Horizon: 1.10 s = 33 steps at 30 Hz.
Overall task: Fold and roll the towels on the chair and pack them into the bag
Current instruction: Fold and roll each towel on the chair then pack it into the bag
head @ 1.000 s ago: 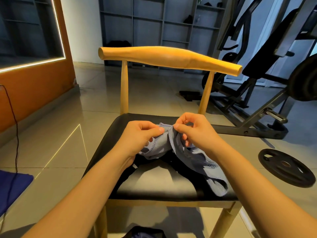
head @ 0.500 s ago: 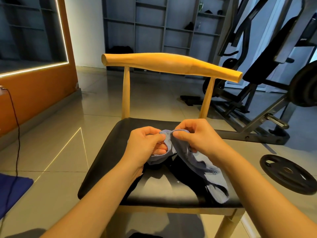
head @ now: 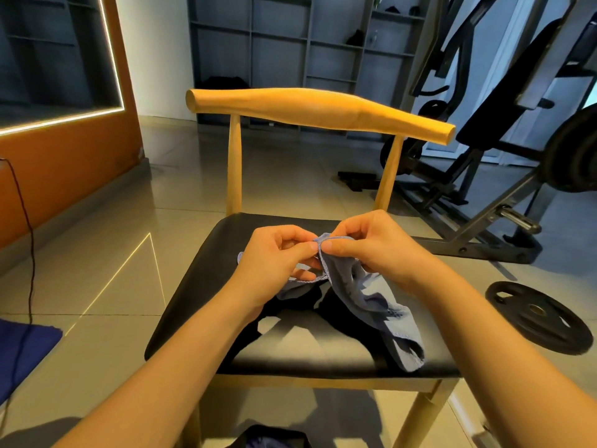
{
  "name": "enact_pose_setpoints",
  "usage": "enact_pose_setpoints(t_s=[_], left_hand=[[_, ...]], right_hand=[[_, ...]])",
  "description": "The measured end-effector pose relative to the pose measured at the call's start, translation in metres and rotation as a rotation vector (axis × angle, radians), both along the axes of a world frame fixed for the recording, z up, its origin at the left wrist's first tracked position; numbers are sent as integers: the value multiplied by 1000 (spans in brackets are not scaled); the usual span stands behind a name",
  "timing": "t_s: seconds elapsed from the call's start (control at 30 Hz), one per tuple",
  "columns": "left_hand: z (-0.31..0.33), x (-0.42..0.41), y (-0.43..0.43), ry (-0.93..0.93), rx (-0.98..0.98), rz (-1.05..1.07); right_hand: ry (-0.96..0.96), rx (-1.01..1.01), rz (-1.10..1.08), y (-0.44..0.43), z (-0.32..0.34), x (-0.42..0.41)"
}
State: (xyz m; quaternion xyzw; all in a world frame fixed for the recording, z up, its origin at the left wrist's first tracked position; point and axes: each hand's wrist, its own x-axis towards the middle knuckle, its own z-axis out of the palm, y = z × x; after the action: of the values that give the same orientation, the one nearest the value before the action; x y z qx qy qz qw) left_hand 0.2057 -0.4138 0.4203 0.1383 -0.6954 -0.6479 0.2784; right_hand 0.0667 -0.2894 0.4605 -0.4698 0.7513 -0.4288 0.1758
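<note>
A grey-blue towel [head: 371,295] hangs crumpled over the black seat of a wooden chair [head: 200,286]. My left hand [head: 274,260] and my right hand [head: 374,247] both pinch the towel's top edge between thumb and fingers, thumbs almost touching at the middle. The rest of the cloth trails down to the right, reaching the seat's front right corner. A dark bag [head: 274,439] with something bluish inside shows at the bottom edge, under the chair front; most of it is out of frame.
A black weight plate [head: 538,315] lies on the tiled floor right of the chair. Gym machines [head: 504,176] stand behind it. A blue mat [head: 22,347] and a thin cable [head: 30,253] are at the left, by an orange wall.
My hands have drawn closer together on the towel's edge, thumbs now nearly meeting. The view has shifted slightly; the towel still trails to the right.
</note>
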Motion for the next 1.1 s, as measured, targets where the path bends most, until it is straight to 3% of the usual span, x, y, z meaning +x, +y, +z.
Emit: enact_pose_setpoints(t_s=[0.23, 0.53, 0.73, 0.87, 1.1], left_hand=[[-1, -4, -3, -17, -118, 56], [-2, -9, -1, 9, -203, 130], [-10, -10, 5, -113, -475, 185], [-13, -13, 11, -37, -534, 243], [-16, -34, 49, 69, -687, 200]], right_hand=[[3, -81, -26, -3, -2, 0], [156, -90, -17, -3, -1, 2], [82, -305, -247, -5, 7, -8], [229, -297, -358, -3, 12, -17], [-141, -342, -457, 3, 16, -29]])
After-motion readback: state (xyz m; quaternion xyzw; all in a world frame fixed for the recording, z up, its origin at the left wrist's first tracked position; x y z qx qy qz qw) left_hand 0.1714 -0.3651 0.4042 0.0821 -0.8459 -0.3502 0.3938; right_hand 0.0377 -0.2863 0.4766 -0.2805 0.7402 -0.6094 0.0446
